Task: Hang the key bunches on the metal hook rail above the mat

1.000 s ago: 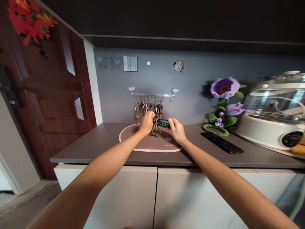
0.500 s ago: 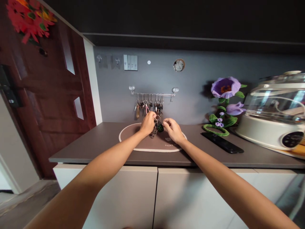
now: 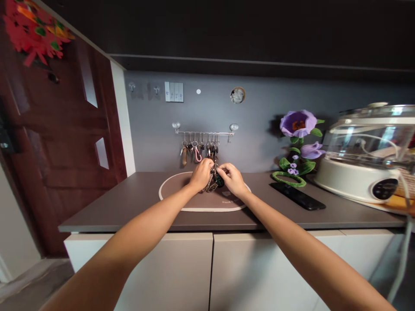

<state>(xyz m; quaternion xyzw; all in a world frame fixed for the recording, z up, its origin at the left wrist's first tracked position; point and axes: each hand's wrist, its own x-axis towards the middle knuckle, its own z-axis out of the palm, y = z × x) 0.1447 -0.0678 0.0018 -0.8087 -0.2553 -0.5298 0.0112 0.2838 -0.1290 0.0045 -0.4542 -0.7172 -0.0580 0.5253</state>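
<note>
Just above an oval brown mat (image 3: 175,190) with a pale rim, my two hands meet at a bunch of keys (image 3: 213,185). My left hand (image 3: 201,173) pinches the bunch near its top. From the other side, my right hand (image 3: 232,178) has thumb and forefinger closed at the ring of the same bunch. A dark green and black fob and a chain-like strap dangle below the fingers. Behind them, a clear hook rail (image 3: 204,132) on the grey wall carries several key sets, one with a brown fob (image 3: 184,156) and one with a pink loop (image 3: 198,154).
A black phone (image 3: 297,196) lies on the dark counter (image 3: 113,203), right of the mat. Beside it stand a purple artificial flower (image 3: 298,124) and a white appliance (image 3: 350,177) with a clear cover. A dark shelf (image 3: 227,34) overhangs the counter; a red-brown door (image 3: 68,151) is at left.
My right hand has moved in to the left and now touches the key bunch, which it was apart from before. The view has shifted slightly.
</note>
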